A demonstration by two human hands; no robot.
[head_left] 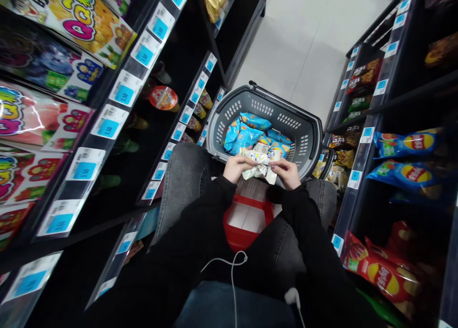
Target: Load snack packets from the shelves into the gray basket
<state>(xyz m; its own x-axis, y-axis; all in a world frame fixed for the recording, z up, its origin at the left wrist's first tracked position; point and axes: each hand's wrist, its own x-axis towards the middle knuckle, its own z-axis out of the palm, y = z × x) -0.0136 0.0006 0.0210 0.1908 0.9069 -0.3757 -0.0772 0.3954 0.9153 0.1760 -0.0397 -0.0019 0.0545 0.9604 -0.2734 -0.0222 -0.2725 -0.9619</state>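
My left hand [234, 168] pinches the left side of a small white and pale-green snack bag [260, 169], and my right hand [287, 173] pinches its right side. The fingers of both hands are closed on the crinkled plastic. I hold the bag over the near edge of a grey shopping basket [309, 128]. Inside the basket lie several blue snack bags [246, 138], with some yellow and white packaging among them, partly hidden by the bag in my hands.
Price-tagged shelves [123, 94] with QQ candy packs [77, 18] flank my left. Blue chip bags [411, 143] and red chip bags [382, 273] fill shelves on the right. Between my knees is a red frame-like object [243, 237]. A white earphone cord [233, 280] hangs before me.
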